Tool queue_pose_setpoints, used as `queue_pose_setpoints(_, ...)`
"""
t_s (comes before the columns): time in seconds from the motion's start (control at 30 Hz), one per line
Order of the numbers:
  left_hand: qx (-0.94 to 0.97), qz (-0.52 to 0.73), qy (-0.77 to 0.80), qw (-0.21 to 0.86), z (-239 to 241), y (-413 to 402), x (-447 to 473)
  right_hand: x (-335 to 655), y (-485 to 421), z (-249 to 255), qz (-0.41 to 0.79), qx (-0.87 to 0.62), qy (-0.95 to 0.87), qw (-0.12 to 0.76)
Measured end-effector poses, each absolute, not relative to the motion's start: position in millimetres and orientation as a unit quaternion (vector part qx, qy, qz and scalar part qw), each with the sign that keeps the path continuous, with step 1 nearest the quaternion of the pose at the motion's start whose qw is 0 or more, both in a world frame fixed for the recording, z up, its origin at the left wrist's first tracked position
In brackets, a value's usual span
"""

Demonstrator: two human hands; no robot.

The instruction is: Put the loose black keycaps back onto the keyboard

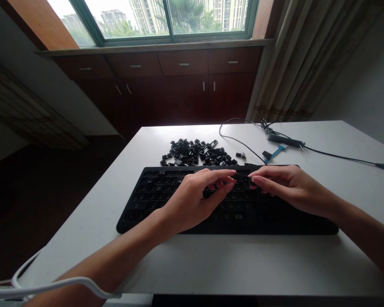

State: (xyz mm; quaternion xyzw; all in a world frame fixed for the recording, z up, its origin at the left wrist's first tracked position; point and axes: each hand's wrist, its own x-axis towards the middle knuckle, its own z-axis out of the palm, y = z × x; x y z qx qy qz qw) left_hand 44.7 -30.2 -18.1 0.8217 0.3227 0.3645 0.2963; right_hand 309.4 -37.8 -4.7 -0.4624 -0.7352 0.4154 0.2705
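The white, smooth-topped bench (237, 260) fills most of the lower half of my view. Across the centre of the frame I have the long black plastic keyboard (243, 217), round-cornered, lying flat on the bench; rows of dark square sockets show over much of its left part, a few with a pale glint, while shadow hides most of its right end from me.

Over its middle I see both bare hands. The left hand (195, 192) comes in from the lower left, its forearm slanting up over the keyboard's front edge, back of the hand uppermost, thumb and forefinger pointing right. Its fingers stand narrowly apart at the tips; I can't tell whether they touch anything. The right hand (288, 183) enters from the right edge, thumb towards me, and its fingers are pinched on a small dark piece (243, 179) just right of centre, above the keyboard; its outline is lost to me against the keys.

Behind the keyboard, above centre, I get a loose heap of small black plastic pieces (192, 153). At the upper right of the bench lies a slim black handle (284, 140) on a thin cable, and just beside it a small blue plastic tool (277, 151) with a pale toothed end.
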Motion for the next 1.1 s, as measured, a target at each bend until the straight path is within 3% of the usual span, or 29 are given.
queue_pose_setpoints(0.57,0.844,0.351,0.325,0.243,-20.5,-29.0,49.8,309.6,-46.4,-3.2,0.275,-0.392,-0.851,0.217)
queue_pose_setpoints(1.1,0.905,0.287,0.233,0.211,-24.4,-30.3,49.0,314.3,-47.5,-2.5,0.238,-0.374,-0.88,0.172)
